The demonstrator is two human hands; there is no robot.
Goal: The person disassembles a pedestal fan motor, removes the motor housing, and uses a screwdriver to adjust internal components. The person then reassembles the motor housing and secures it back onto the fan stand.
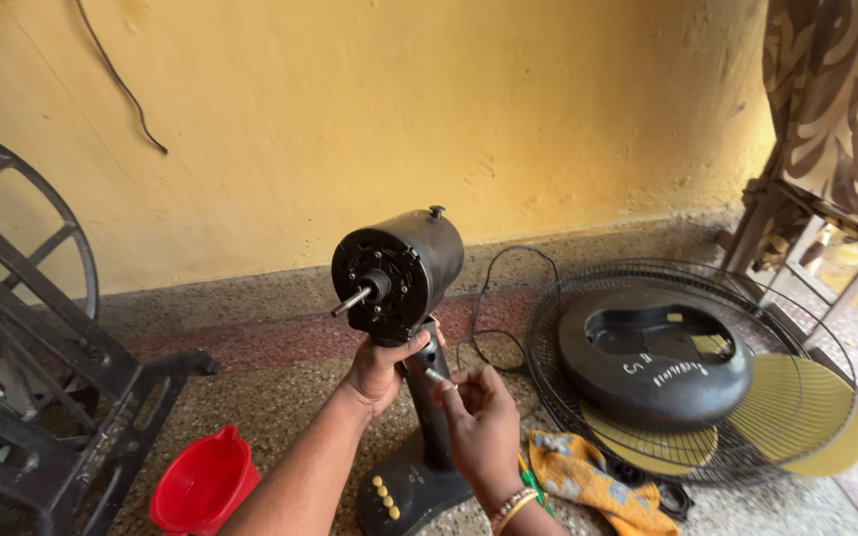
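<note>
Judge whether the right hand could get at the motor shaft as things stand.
Probably yes: the right hand is just below the motor, and the shaft sticks out bare with nothing in front; the left hand grips lower down.

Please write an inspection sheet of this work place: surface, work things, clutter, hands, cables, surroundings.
Surface: speckled stone floor.
Work things: black fan motor on its stand, bare shaft forward.
Clutter: red funnel, yellow cloth, wire fan guard holding a black cover and yellow blades.
Hands: left hand grips the stand under the motor; right hand pinches a small thin part.
Cables: black cord on the floor; another on the wall.
Surroundings: yellow wall, black frame, patterned curtain.
</note>
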